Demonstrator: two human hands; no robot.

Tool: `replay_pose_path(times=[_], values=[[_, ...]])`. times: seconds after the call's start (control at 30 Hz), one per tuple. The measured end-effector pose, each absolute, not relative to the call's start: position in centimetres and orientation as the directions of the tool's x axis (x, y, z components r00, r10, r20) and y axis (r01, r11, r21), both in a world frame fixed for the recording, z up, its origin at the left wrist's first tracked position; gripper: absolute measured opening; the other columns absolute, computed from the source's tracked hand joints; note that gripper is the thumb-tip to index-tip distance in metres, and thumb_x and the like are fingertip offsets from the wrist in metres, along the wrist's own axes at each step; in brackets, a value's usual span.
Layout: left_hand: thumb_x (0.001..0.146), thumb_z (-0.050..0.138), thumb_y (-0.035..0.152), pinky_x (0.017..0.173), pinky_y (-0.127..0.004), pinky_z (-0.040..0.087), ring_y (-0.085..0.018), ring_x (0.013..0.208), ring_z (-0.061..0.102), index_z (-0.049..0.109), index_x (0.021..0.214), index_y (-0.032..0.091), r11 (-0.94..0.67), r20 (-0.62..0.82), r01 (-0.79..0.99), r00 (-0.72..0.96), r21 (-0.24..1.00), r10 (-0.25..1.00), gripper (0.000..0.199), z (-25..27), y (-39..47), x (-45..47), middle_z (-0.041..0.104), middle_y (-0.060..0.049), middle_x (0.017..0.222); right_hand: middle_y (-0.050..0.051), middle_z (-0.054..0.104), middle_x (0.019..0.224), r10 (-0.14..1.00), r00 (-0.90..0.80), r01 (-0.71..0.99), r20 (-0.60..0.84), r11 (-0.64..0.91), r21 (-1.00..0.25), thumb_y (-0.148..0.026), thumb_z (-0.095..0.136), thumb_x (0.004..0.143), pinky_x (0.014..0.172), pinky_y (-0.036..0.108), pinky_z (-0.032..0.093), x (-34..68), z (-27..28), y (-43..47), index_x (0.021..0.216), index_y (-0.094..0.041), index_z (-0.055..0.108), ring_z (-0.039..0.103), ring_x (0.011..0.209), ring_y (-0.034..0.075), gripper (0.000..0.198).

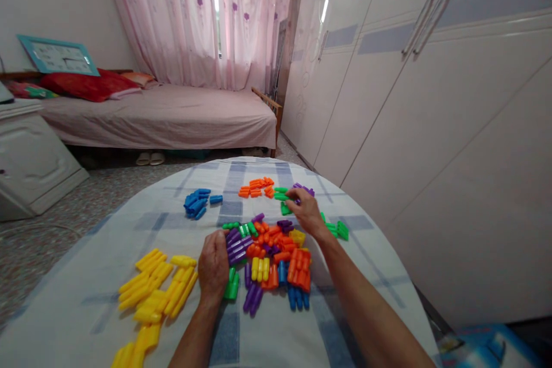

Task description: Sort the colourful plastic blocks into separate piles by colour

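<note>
My left hand is at the left side of a mixed pile, its fingers curled against a cluster of purple plastic pieces and closed on it. Orange pieces, a yellow piece and blue pieces lie in the pile too. Beyond the pile, my right hand reaches over and pinches at a green plastic piece among a few others. Its wrist hides part of what lies beneath. Just behind the right fingers are more purple pieces.
On the round, checked tablecloth, yellow pieces spread at left. Blue pieces and a small orange group sit farther back. Green pieces lie right of my right forearm. A bed and wardrobe stand beyond.
</note>
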State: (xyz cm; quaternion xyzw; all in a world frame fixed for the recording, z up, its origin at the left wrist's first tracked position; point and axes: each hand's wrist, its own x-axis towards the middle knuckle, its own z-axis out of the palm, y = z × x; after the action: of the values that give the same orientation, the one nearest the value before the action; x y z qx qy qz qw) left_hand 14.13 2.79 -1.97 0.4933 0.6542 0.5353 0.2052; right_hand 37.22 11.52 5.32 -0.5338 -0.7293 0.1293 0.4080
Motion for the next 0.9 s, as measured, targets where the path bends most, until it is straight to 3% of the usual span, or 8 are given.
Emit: replay_pose_path(times=[0.1,0.23,0.37,0.53,0.77,0.9], values=[[0.090,0.029,0.047,0.084,-0.033,0.045,-0.021,0.092,0.059,0.062,0.094,0.020,-0.056,0.259,0.433,-0.428,0.900,0.866,0.043,-2.0,2.8,14.2,0.063,-0.006,0.097,0.004,0.066,0.087,0.882,0.080,0.760,0.465,0.248,-0.601,-0.021,0.052,0.073,0.076,0.030,0.047,44.0,5.3,10.0,0.086,-0.018,0.062,0.060,0.079,0.016,0.017],[0.090,0.028,0.048,0.087,-0.034,0.045,-0.021,0.094,0.059,0.062,0.095,0.020,-0.042,0.249,0.436,-0.431,0.899,0.867,0.044,-2.0,2.9,14.1,0.063,-0.006,0.099,0.004,0.066,0.080,0.903,0.148,0.867,0.403,0.077,-0.493,-0.018,0.052,0.067,0.075,0.031,0.046,49.4,3.9,8.8,0.078,-0.018,0.062,0.060,0.074,0.017,0.015],[0.090,0.028,0.048,0.087,-0.034,0.045,-0.021,0.093,0.059,0.062,0.094,0.019,-0.055,0.262,0.446,-0.419,0.894,0.869,0.045,-2.2,3.0,14.0,0.063,-0.007,0.096,0.002,0.066,0.079,0.939,0.086,0.885,0.333,0.082,-0.458,-0.016,0.052,0.067,0.073,0.029,0.047,50.2,2.7,8.3,0.080,-0.019,0.064,0.060,0.074,0.016,0.018],[0.089,0.030,0.048,0.086,-0.033,0.046,-0.021,0.091,0.059,0.063,0.093,0.020,-0.051,0.265,0.447,-0.431,0.893,0.863,0.044,-2.1,3.0,14.0,0.064,-0.006,0.094,0.005,0.067,0.087,0.920,0.156,0.834,0.360,0.073,-0.547,-0.020,0.053,0.069,0.079,0.032,0.048,51.3,2.3,7.7,0.096,-0.017,0.066,0.062,0.079,0.017,0.030],[0.091,0.029,0.044,0.085,-0.033,0.046,-0.020,0.091,0.059,0.062,0.090,0.019,-0.078,0.287,0.437,-0.438,0.896,0.852,0.041,-1.5,2.7,14.4,0.064,-0.006,0.093,0.010,0.068,0.093,0.915,0.218,0.763,0.340,0.057,-0.644,-0.032,0.050,0.073,0.080,0.036,0.049,53.9,0.1,6.4,0.093,-0.016,0.067,0.063,0.086,0.021,0.031],[0.092,0.029,0.042,0.084,-0.032,0.046,-0.020,0.090,0.059,0.062,0.089,0.019,-0.084,0.291,0.428,-0.445,0.900,0.847,0.040,-1.5,2.7,14.5,0.063,-0.006,0.093,0.012,0.066,0.098,0.879,0.230,0.810,0.417,0.065,-0.584,-0.035,0.045,0.077,0.081,0.039,0.049,52.7,0.4,6.1,0.096,-0.015,0.066,0.061,0.094,0.024,0.034]])
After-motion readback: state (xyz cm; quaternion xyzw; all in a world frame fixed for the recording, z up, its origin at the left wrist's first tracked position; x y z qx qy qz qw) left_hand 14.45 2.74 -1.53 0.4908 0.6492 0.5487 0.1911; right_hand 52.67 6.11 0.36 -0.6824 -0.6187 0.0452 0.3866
